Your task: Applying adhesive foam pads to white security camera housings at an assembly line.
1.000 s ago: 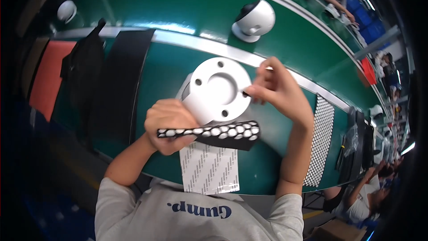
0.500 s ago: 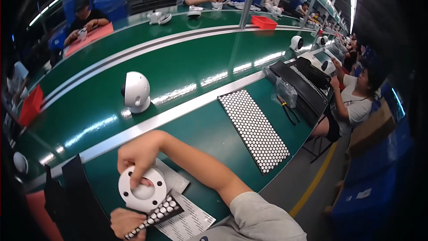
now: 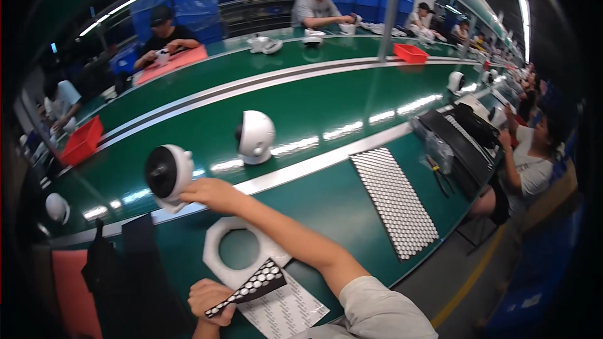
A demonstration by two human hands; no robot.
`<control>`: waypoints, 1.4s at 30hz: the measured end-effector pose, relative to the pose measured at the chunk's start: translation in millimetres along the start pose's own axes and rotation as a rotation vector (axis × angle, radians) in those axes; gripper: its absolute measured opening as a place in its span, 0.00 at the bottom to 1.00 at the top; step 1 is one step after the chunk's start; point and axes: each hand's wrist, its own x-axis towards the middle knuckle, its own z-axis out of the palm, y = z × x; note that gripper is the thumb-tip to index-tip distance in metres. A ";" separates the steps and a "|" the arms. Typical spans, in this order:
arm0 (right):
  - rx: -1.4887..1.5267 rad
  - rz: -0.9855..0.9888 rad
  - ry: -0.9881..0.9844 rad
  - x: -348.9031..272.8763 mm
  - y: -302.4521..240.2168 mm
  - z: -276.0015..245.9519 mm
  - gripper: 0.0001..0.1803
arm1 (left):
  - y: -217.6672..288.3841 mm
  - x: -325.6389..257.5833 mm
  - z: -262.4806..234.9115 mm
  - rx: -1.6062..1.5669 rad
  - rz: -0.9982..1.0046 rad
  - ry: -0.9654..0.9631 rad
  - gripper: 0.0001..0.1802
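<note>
My right hand (image 3: pixel 210 194) has its fingers closed on the lower part of a white rounded camera (image 3: pixel 187 169) with a large black round front. The camera is upright over the metal rail at the belt's near edge; whether it rests there I cannot tell. Down at the bottom, my left hand (image 3: pixel 212 301) grips a black strip with white round pads (image 3: pixel 260 279), its free end pointing up and right. The strip lies over part of a white foam piece with a round hole (image 3: pixel 213 254) and a white printed sheet (image 3: pixel 292 311).
Another white camera (image 3: pixel 256 138) stands on the green belt (image 3: pixel 326 100). A sheet of white round pads (image 3: pixel 396 204) lies on the bench to the right, near pliers (image 3: pixel 441 176) and a black case (image 3: pixel 461 144). Black cloth (image 3: pixel 147 263) lies left. Several people work around the line.
My right hand has lifted the white camera off the foam piece, moved it up and left to the belt's edge, and turned it upright. My left hand still holds the strip. The view has shifted.
</note>
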 end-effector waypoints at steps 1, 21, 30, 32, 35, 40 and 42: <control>-0.035 0.009 -0.041 -6.9 10.8 4.3 0.17 | 2.2 2.0 -0.9 0.004 0.006 -0.001 0.04; -0.532 0.879 -0.024 -73.9 79.5 15.8 0.12 | 0.8 1.5 -3.9 -0.032 -0.019 -0.076 0.04; -0.464 0.951 0.238 -67.9 76.5 9.5 0.11 | 2.1 3.4 -7.1 0.340 -0.369 0.086 0.06; -0.302 0.820 0.439 -81.4 85.1 -3.3 0.09 | -11.7 1.1 -3.3 0.180 -0.458 0.088 0.09; -0.067 0.972 0.404 -61.3 73.7 -25.0 0.12 | -26.3 -6.0 2.1 0.022 -0.680 0.211 0.13; 0.400 0.939 -0.433 -2.9 14.1 -76.2 0.16 | -23.8 -4.8 -9.0 -0.086 -0.838 0.244 0.11; 0.568 0.822 -0.570 25.4 -29.3 -83.8 0.15 | -23.1 -4.8 -15.6 -0.063 -0.878 0.235 0.10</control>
